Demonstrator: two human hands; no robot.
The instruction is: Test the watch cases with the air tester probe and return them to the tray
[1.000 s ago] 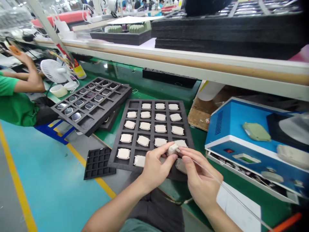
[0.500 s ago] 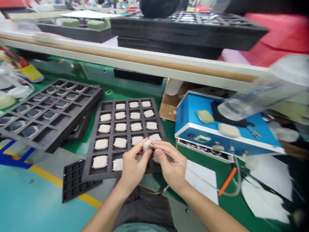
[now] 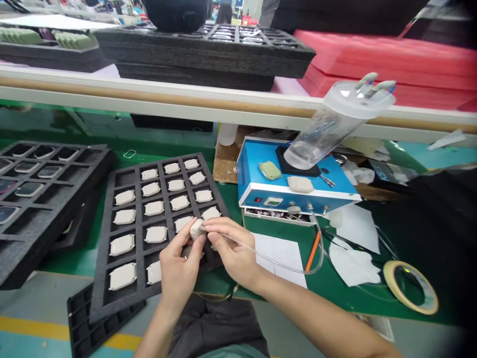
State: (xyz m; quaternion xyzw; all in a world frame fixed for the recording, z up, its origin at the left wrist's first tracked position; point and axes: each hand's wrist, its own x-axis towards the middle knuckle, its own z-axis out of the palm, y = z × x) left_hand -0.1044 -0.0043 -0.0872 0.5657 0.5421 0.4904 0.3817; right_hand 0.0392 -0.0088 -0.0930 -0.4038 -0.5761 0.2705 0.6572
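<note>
My left hand (image 3: 181,261) pinches a small beige watch-case-like piece (image 3: 197,228) between thumb and fingers, tilted on edge above a dark foam tray (image 3: 140,248). Right beside it, my right hand (image 3: 236,251) is closed around the end of a clear thin tube (image 3: 276,260), its fingertips against the piece. The tube's tip is hidden by the fingers. Similar beige pieces, such as one at the front left (image 3: 122,276), fill most of the tray's compartments; the back left compartment is bare. From my right hand the tube loops to the front of a blue control box (image 3: 257,191).
On the box lie a green piece (image 3: 270,170) and a beige piece (image 3: 300,184), with a leaning clear cylinder (image 3: 316,136) behind. An orange stick (image 3: 313,251), papers (image 3: 354,263) and a tape roll (image 3: 389,278) lie right. Another foam tray (image 3: 85,174) stands left. A shelf edge (image 3: 179,99) crosses behind.
The view has swung to the right, so the trays and box appear further left and the tape roll shows. Both hands keep their grip on the piece and tube, close together.
</note>
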